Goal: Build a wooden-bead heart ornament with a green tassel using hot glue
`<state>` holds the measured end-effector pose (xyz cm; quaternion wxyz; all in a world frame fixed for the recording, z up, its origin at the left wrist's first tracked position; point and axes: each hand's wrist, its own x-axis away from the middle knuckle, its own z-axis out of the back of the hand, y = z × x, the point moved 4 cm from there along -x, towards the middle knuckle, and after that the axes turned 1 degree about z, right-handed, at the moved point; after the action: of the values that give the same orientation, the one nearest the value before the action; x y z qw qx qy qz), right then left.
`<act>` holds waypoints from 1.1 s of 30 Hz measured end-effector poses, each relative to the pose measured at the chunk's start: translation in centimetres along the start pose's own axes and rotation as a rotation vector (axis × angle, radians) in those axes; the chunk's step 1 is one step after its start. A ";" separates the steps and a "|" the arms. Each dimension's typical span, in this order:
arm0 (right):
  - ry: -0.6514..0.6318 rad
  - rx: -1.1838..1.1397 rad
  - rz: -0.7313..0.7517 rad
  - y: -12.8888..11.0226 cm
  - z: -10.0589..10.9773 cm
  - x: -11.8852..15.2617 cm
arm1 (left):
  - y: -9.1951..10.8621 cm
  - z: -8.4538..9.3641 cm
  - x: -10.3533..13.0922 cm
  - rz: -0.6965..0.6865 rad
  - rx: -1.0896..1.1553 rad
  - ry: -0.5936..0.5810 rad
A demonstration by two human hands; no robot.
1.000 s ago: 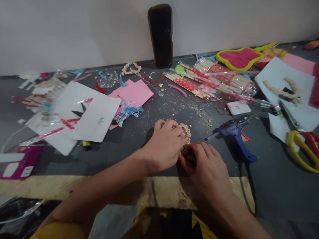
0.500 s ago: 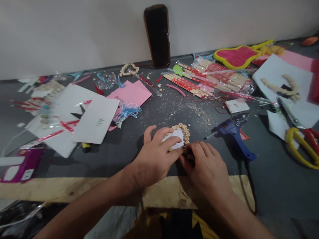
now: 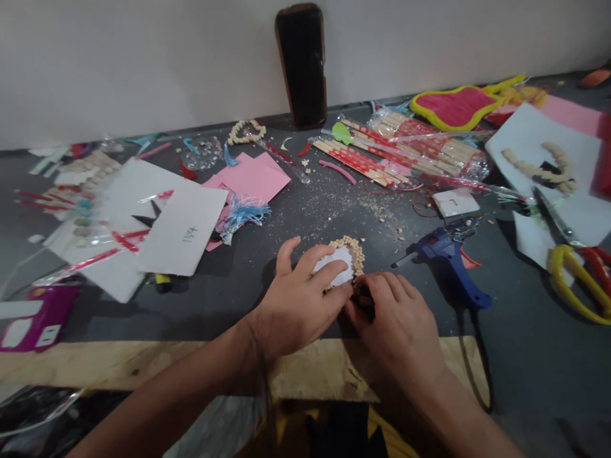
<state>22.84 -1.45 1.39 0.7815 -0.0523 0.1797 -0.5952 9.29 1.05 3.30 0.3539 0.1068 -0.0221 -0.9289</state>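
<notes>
This is a craft workspace, like a small workshop: the dark tabletop (image 3: 544, 362), set against a plain pale wall (image 3: 143, 70), carries a blue glue gun (image 3: 451, 267), scissors (image 3: 567, 234), pink paper (image 3: 262, 178), a blue tassel (image 3: 245, 214) and wooden sticks (image 3: 351, 162) (red-banded ones), with pale crumbs (image 3: 358, 205) scattered between.

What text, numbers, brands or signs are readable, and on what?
"154", handwritten, on the white card; last digit uncertain.
One red mark on the small white block: "L" or "7", can't tell.
Purple packet: label marks too blurred to read.
</notes>
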 end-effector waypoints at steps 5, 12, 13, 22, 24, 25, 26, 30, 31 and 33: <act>0.015 0.000 0.010 0.0 0.1 0.0 | -0.3 -0.2 0.0 0.019 0.002 0.048; 0.011 -0.021 0.012 0.1 0.2 0.0 | -0.9 -0.8 0.0 0.002 0.040 0.119; 0.009 -0.023 0.016 0.1 0.2 0.1 | -0.9 -0.9 0.0 0.001 0.040 0.126; 0.021 -0.024 0.070 0.2 0.9 1.6 | -0.9 -1.4 0.2 0.002 0.055 0.147; -0.001 -0.015 0.069 0.5 0.9 1.9 | -1.0 -1.4 0.2 0.001 0.056 0.157; -0.009 -0.017 0.073 0.5 0.9 2.1 | -1.0 -1.4 0.2 0.000 0.055 0.164; -0.017 -0.024 0.079 0.6 0.9 2.2 | -1.0 -1.4 0.2 0.001 0.054 0.166; -0.013 -0.048 0.092 0.5 0.9 2.4 | -1.0 -1.4 0.1 0.007 0.053 0.165; -0.002 -0.047 0.091 0.4 0.9 2.4 | -1.0 -1.4 0.1 0.006 0.054 0.163; 0.012 -0.040 0.095 0.3 0.9 2.4 | -1.0 -1.3 0.1 0.007 0.057 0.157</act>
<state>23.95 -3.77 1.66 0.8067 -0.0558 0.1985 -0.5539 8.87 1.81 1.87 0.3544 0.1893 -0.0210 -0.9155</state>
